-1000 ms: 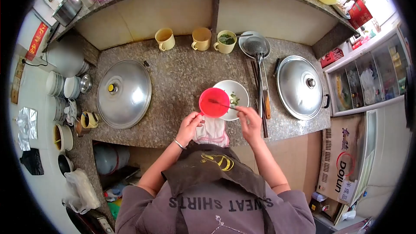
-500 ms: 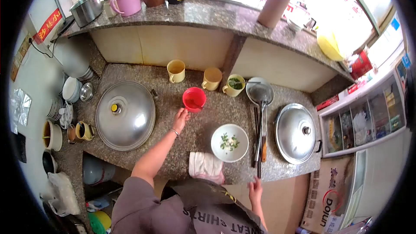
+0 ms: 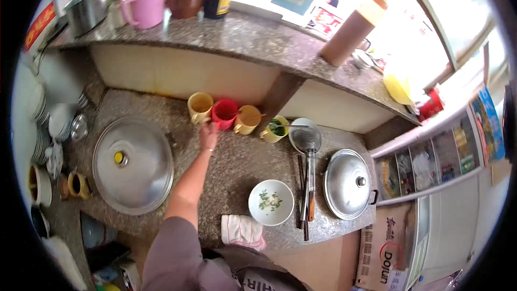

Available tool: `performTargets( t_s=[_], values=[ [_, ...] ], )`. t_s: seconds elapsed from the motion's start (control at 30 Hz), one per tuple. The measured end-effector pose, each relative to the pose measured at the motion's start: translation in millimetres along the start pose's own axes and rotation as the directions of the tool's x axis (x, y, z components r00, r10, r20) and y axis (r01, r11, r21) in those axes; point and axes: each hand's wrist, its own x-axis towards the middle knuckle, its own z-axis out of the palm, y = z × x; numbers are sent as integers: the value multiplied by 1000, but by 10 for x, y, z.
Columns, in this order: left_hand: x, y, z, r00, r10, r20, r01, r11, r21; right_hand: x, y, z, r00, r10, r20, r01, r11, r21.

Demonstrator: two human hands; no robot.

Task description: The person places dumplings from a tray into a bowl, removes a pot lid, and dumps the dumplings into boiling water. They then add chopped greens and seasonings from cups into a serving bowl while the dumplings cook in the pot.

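Observation:
At the back of the counter, my left hand has its fingers at the handle of a red cup. The cup stands between two yellow mugs, one on the left and one on the right, with a utensil in it. Farther right is a yellow mug with green leaves. A white bowl holding chopped greens sits near the front edge, beside a folded cloth. My right hand is out of view.
A large lid lies on the left and a smaller lid on the right. A strainer and long utensils lie right of the bowl. The raised shelf carries a pink mug, a brown pot and bottles.
My left hand has carried the red cup from beside the bowl to the back, among the yellow mugs. My right hand let go of the utensil and left the view. The camera view has shifted.

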Motion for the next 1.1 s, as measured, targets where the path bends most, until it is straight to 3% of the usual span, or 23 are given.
performTargets(
  t_s=[0.03, 0.07, 0.1, 0.13, 0.2, 0.23, 0.3, 0.4, 0.5, 0.53, 0.6, 0.67, 0.73, 0.77, 0.8, 0.83, 0.93, 0.97, 1.0, 1.07, 1.1],
  values=[
    [106, -46, -2, 896, 351, -271, -270, 917, 294, -30, -17, 19, 1000, 6, -5, -6, 1000, 8],
    [36, 312, -103, 930, 196, -311, -178, 980, 85, -53, -24, 29, 1000, 14, -9, -14, 1000, 14],
    [186, 206, -166, 927, 100, -361, 3, 962, 273, -80, -26, 41, 1000, 15, -13, -15, 1000, 20],
    [479, -251, -175, 928, 10, -373, 89, 964, 249, -99, -33, 48, 1000, 18, -18, -18, 1000, 25],
    [352, 241, -340, 918, -377, -125, 370, 926, -74, -100, -7, 53, 1000, 18, -19, -17, 1000, 25],
    [444, 119, -368, 920, -370, -126, 363, 929, -74, -87, 11, 60, 1000, 12, -21, -12, 1000, 22],
    [559, -92, -533, 922, -388, 14, 385, 918, 93, -68, 23, 63, 1000, -9, -16, 10, 1000, 13],
    [272, -87, -710, 927, -362, 97, 364, 931, -3, 21, -82, 3, 995, -90, -31, 90, 996, -1],
    [-182, -79, -989, 937, -324, 131, 326, 945, 6, 216, -293, -40, 960, -269, -80, 269, 963, -11],
    [-329, -105, -1089, 939, -297, 175, 301, 954, 2, 151, -613, 51, 945, -300, -133, 311, 947, 74],
    [-696, -122, -1297, 933, -313, 176, 311, 950, 40, 282, -1048, 182, 861, -490, -137, 502, 861, 82],
    [-1137, -92, -1475, 942, -255, 218, 257, 966, 18, 133, -1754, 418, 817, -572, -82, 572, 820, -15],
    [-1631, 336, -1610, 918, -320, 234, 320, 947, 37, 185, -2224, 745, 755, -656, -13, 654, 751, 87],
    [-1863, 490, -1665, 915, -311, 256, 319, 948, 14, 295, -2374, 901, 710, -701, 68, 701, 713, 29],
    [-2058, 552, -1726, 912, -300, 278, 315, 949, -9, 50, -2725, 1149, 712, -686, 147, 677, 727, 115],
    [-2251, 538, -1805, 897, -308, 318, 324, 946, 3, -291, -3077, 1352, 644, -737, 204, 758, 651, -41],
    [-2825, 880, -1889, 873, -311, 375, 330, 944, 13, -495, -3374, 1935, 424, -816, 393, 869, 489, 78],
    [-3005, 920, -1877, 884, -284, 372, 326, 944, -54, -685, -3499, 2038, 393, -814, 427, 879, 470, 86],
    [-3165, 903, -1927, 863, -296, 410, 316, 949, 19, -844, -3578, 2097, 360, -811, 462, 888, 449, 96],
    [-3436, 1058, -1926, 860, -259, 440, 275, 961, 28, -1010, -3598, 2141, 311, -835, 454, 916, 391, 91],
    [-3553, 1192, -1899, 856, -281, 434, 301, 953, 25, -984, -3562, 2128, 250, -869, 427, 953, 298, 48]
  ],
)
